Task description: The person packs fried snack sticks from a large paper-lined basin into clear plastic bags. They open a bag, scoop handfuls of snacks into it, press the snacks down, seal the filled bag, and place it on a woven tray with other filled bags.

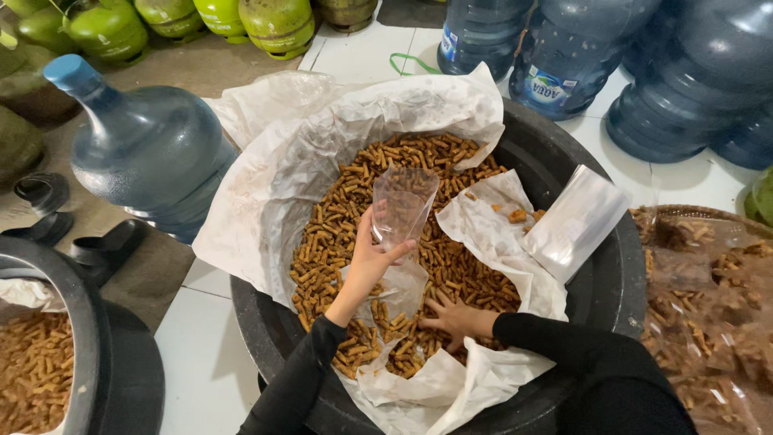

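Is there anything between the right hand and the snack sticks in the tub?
Nothing visible. The right hand rests palm-down directly on the brown snack sticks, while the left hand holds the clear plastic bag above them.

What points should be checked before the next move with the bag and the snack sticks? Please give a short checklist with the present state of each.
1. Left hand has a grip on the clear bag: ok, bag is held upright above the sticks.
2. Bag mouth open: cannot tell, the top edge is unclear.
3. Right hand reaches the snack sticks: ok, it rests on them with fingers spread.
4. Sticks in the right hand: cannot tell.
5. Paper liner covers the tub: ok on the left side; the right rim is bare.
6. Spare bags in reach: ok, they lie on the tub rim.
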